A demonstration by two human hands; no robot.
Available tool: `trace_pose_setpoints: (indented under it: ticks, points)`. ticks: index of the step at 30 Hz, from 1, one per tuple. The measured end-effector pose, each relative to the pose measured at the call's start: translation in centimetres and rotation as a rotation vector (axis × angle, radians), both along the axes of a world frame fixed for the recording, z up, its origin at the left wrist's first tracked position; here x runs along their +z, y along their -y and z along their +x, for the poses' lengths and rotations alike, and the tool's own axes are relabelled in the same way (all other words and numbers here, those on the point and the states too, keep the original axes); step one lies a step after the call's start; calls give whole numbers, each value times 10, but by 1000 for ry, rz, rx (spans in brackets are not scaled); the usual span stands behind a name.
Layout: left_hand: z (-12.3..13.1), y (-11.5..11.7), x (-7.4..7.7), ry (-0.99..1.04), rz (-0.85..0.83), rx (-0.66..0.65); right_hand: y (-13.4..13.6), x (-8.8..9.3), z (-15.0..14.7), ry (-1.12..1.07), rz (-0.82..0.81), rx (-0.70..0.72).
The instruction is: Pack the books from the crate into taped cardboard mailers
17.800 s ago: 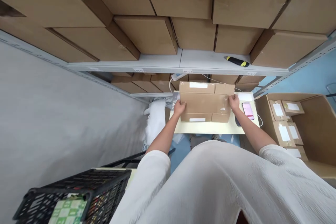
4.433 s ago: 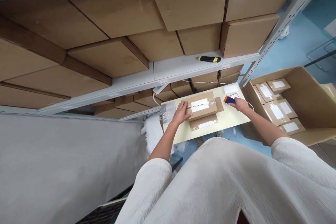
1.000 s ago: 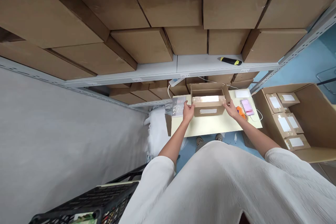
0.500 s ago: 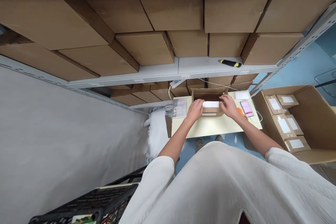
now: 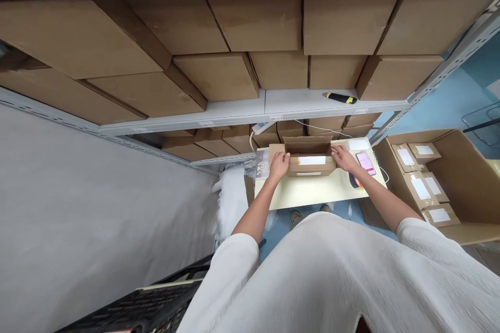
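Note:
A small brown cardboard box (image 5: 310, 165) stands on a pale yellow workbench (image 5: 312, 195), its back flap raised and a white label on its front side. My left hand (image 5: 279, 165) grips the box's left end, and my right hand (image 5: 342, 158) holds its right end. The box's inside is hidden from this angle. A phone (image 5: 366, 163) with a pink screen lies just right of my right hand, partly over a roll of tape (image 5: 355, 182).
A clear plastic bag (image 5: 262, 162) lies at the bench's left end. An open carton (image 5: 453, 177) of labelled boxes stands to the right. Stacked cartons fill the shelves ahead, with a box cutter (image 5: 339, 98) on a shelf edge. A black crate (image 5: 136, 306) sits at lower left.
My hands have moved apart from the middle of the box to its two ends. The white item seen over the box half a second ago no longer shows.

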State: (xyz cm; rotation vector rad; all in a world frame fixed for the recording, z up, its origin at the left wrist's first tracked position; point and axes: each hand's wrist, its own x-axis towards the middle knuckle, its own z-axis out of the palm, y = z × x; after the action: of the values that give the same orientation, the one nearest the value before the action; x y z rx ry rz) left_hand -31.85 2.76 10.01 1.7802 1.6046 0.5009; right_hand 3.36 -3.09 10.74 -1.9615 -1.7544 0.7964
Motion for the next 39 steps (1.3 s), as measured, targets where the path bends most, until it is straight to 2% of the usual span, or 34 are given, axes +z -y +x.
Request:
trace_pose_setpoints:
  ticks: [2, 6, 11, 13, 16, 20, 25, 31, 35, 39]
  points:
    - [-3, -2, -1, 37, -42, -16, -4, 3, 0, -28, -10, -7]
    - [-17, 0, -4, 65, -142, -162, -11, 14, 3, -25, -26, 42]
    - [-25, 22, -14, -80, -86, -359, -14, 30, -11, 90, 55, 356]
    - [-23, 31, -19, -160, -37, -381, -16, 34, -24, 165, 78, 450]
    - [-18, 39, -26, -218, 12, -397, -24, 36, -46, 267, 63, 509]
    - [-16, 44, -31, -205, 59, -421, -43, 28, -68, 358, 1, 514]
    - [-10, 52, -33, -151, 69, -424, -69, 4, -86, 387, -182, 545]
    - [-3, 58, -38, -113, 85, -383, -79, -20, -103, 421, -386, 608]
    - [-5, 60, -43, -52, 103, -339, -79, -25, -105, 465, -413, 606]
    - [-17, 58, -45, 92, 115, -266, -76, -24, -102, 500, -405, 632]
